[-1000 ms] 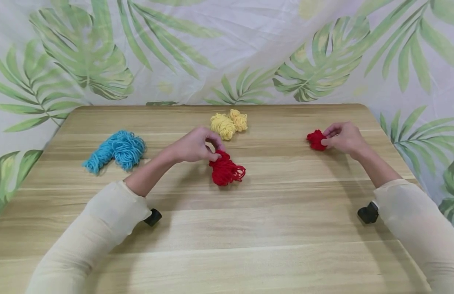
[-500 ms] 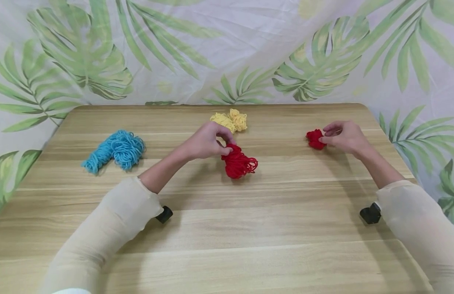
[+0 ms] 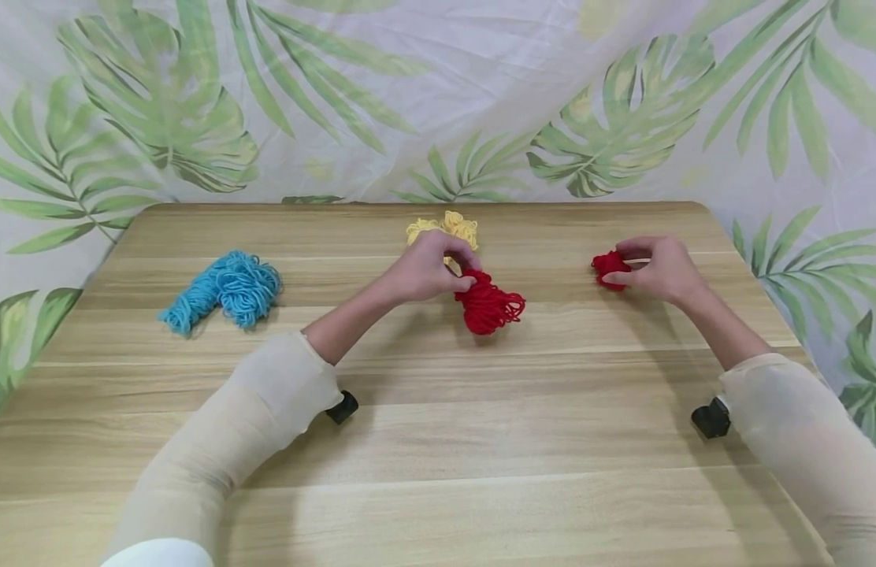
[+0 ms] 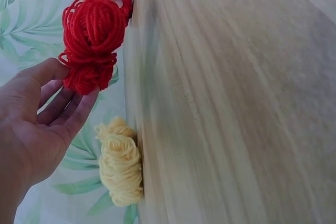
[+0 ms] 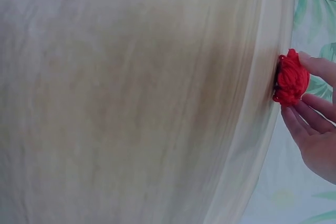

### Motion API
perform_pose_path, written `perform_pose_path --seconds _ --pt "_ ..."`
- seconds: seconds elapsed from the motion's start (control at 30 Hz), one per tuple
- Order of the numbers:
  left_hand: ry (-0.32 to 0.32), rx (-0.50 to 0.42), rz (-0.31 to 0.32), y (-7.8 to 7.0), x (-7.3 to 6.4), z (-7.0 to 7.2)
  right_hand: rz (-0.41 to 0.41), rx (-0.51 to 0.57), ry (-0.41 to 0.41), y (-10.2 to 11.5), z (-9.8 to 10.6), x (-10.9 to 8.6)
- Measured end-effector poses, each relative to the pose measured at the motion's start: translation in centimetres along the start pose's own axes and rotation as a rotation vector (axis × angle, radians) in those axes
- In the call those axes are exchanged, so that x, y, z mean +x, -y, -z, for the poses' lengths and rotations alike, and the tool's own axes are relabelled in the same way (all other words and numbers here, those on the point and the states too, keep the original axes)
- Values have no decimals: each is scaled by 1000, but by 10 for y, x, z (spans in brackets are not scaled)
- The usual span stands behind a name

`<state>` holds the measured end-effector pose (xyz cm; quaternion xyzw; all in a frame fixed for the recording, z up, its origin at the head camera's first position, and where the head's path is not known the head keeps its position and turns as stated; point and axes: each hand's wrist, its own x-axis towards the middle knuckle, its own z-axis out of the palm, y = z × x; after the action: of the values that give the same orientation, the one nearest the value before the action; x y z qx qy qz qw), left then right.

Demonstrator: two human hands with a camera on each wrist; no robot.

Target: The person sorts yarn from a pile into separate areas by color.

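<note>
In the head view my left hand [image 3: 432, 272] pinches one end of a larger red yarn bundle [image 3: 488, 307], whose looped end hangs to the right above the table. The left wrist view shows this red yarn [image 4: 94, 30] tied in at its middle, with thumb and fingers at its lower end. Further right, my right hand [image 3: 658, 268] holds a smaller red yarn bundle [image 3: 605, 270] that sits on the table. In the right wrist view the thumb lies on one side of that small red yarn [image 5: 293, 80] and the fingertips touch the other.
Two yellow yarn bundles [image 3: 461, 228] lie at the table's back, partly hidden behind the left hand. Blue yarn bundles [image 3: 228, 287] lie together at the left. The wooden table [image 3: 509, 441] ends at a leaf-print cloth [image 3: 480, 94].
My left hand has carried the larger red yarn to the right and slightly back, towards the small one. The right hand's fingers have moved further around the small red yarn, which stays in place.
</note>
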<state>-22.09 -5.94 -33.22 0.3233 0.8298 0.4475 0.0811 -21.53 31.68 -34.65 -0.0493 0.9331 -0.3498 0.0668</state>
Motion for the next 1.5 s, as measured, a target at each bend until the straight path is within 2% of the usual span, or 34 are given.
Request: perform_pose_path --seconds 0.23,0.4,0.63,0.9,1.17,1.5 --pt "-16 -5 3 3 11 -9 59 -51 -31 1 -2 0" --pt "-31 -19 -8 1 18 -15 57 -70 -32 1 -3 0" --pt "-85 6 -43 3 29 -27 72 -82 -44 -1 -5 1" --pt "-96 26 -7 0 40 -37 69 -81 -49 -2 -6 2" --pt "-97 -14 6 -1 51 -47 66 -75 -54 -4 -8 2" --pt "-111 -51 83 -1 62 -58 52 -73 -41 -4 -7 2"
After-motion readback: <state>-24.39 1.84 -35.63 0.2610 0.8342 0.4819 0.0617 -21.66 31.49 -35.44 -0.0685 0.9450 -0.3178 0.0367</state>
